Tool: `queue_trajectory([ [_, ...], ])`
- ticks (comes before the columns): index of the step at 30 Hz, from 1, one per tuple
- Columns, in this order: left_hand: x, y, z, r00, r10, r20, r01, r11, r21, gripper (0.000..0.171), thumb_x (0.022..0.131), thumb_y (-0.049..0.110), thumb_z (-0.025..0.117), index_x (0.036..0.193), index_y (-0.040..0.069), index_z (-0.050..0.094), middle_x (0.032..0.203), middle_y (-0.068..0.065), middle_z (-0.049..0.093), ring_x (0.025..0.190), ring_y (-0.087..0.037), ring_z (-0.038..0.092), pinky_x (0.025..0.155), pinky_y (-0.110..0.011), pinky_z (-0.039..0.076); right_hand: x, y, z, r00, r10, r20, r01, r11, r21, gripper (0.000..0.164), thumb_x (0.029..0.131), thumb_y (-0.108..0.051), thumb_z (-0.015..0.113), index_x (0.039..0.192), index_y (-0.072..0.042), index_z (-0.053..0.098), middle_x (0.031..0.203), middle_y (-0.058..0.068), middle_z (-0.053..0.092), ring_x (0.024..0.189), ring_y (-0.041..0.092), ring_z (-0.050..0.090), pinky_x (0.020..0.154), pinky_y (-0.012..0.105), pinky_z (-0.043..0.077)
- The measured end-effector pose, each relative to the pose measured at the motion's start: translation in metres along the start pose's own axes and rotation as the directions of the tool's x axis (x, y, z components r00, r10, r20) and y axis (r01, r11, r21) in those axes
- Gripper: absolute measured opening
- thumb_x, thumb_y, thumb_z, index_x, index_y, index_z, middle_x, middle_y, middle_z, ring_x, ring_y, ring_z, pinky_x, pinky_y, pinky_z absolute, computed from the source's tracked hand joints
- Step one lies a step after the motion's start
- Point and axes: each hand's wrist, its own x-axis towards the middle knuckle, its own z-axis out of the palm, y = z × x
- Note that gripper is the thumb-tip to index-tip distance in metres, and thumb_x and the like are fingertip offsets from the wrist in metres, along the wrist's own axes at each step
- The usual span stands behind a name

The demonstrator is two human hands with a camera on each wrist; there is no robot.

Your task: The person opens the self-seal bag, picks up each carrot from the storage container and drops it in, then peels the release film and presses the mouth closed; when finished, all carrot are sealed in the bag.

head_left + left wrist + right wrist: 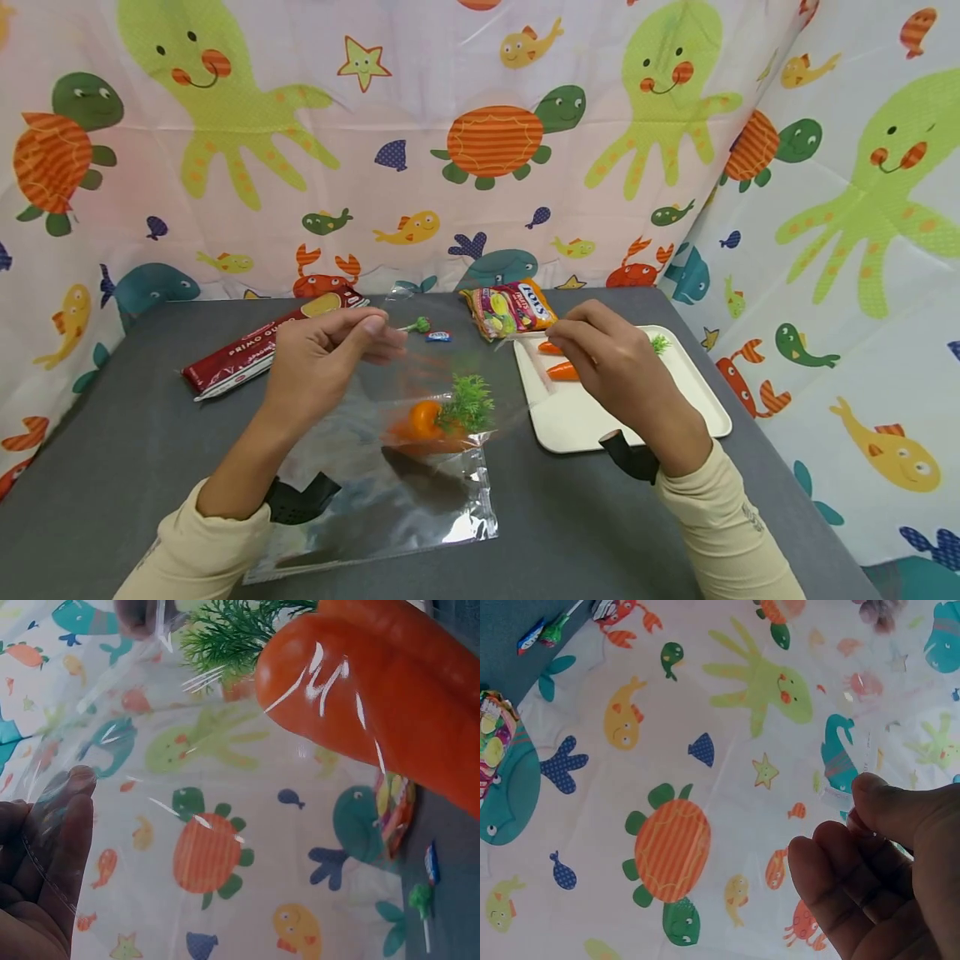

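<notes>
Between both hands a clear plastic bag (360,508) is spread, its lower part lying towards the near side of the table. Inside it are orange carrots (426,419) with feathery green tops (468,404); the left wrist view shows a carrot (360,697) large behind the shiny film. My left hand (322,354) pinches one side of the bag's upper edge between thumb and fingers. At the opposite side, my right hand (622,371) pinches the film, thumb against fingertips, in front of the cream tray (705,408). More carrots (564,372) lie on that tray, partly hidden behind this hand.
A long red biscuit packet (240,354) lies behind my left hand. Towards the back are a green lollipop (422,324), a small blue-wrapped sweet (438,337) and a colourful candy bag (517,308) beside the tray. A sea-animal curtain (420,75) hangs along the table's far edge.
</notes>
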Motion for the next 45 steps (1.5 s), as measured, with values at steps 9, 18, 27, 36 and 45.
queue_trajectory([
  [9, -0.002, 0.003, -0.005, 0.999, -0.042, -0.019, 0.042, 0.999, -0.001, 0.015, 0.094, -0.003, 0.061, 0.104, -0.003, 0.072, 0.087, -0.012, 0.073, 0.075, -0.021, 0.072, 0.069, -0.034, 0.058, -0.007, 0.009, 0.002, 1.0, 0.028, -0.011, -0.028, 1.0, 0.014, 0.014, 0.091, -0.012, 0.068, 0.094, 0.001, 0.072, 0.087, 0.008, 0.06, 0.07, 0.017, 0.057, 0.057, 0.029, 0.053],
  [18, -0.003, 0.005, -0.01, 0.997, -0.054, -0.047, 0.055, 0.998, 0.012, 0.014, 0.095, -0.001, 0.061, 0.103, -0.003, 0.073, 0.084, -0.013, 0.073, 0.074, -0.02, 0.072, 0.068, -0.033, 0.058, -0.015, 0.017, 0.004, 0.997, 0.076, -0.002, -0.076, 0.997, 0.006, 0.019, 0.076, 0.005, 0.079, 0.093, 0.0, 0.072, 0.086, 0.007, 0.06, 0.069, 0.016, 0.057, 0.057, 0.029, 0.053],
  [27, -0.005, 0.007, -0.011, 0.996, -0.064, -0.057, 0.066, 0.997, 0.033, 0.015, 0.095, 0.001, 0.062, 0.104, -0.002, 0.073, 0.084, -0.011, 0.073, 0.074, -0.02, 0.072, 0.069, -0.031, 0.058, -0.024, 0.022, 0.002, 0.995, 0.102, 0.002, -0.102, 0.994, -0.031, 0.021, 0.074, 0.007, 0.08, 0.093, 0.002, 0.072, 0.087, 0.008, 0.061, 0.07, 0.017, 0.057, 0.057, 0.032, 0.054],
  [36, -0.002, 0.008, -0.013, 0.996, -0.059, -0.061, 0.062, 0.997, 0.043, 0.015, 0.095, -0.001, 0.061, 0.104, -0.003, 0.073, 0.085, -0.012, 0.073, 0.073, -0.02, 0.072, 0.068, -0.031, 0.058, -0.036, 0.029, -0.004, 0.987, 0.158, 0.009, -0.157, 0.985, -0.076, 0.019, 0.075, 0.005, 0.08, 0.091, 0.0, 0.072, 0.086, 0.006, 0.06, 0.069, 0.017, 0.056, 0.055, 0.032, 0.052],
  [45, -0.001, 0.006, -0.015, 0.997, -0.055, -0.056, 0.058, 0.997, 0.05, 0.016, 0.095, 0.0, 0.061, 0.105, -0.002, 0.073, 0.085, -0.012, 0.073, 0.074, -0.019, 0.072, 0.068, -0.031, 0.058, -0.044, 0.035, -0.008, 0.985, 0.172, 0.019, -0.169, 0.98, -0.101, 0.022, 0.074, 0.005, 0.081, 0.093, 0.001, 0.071, 0.086, 0.007, 0.06, 0.068, 0.018, 0.054, 0.053, 0.033, 0.049],
])
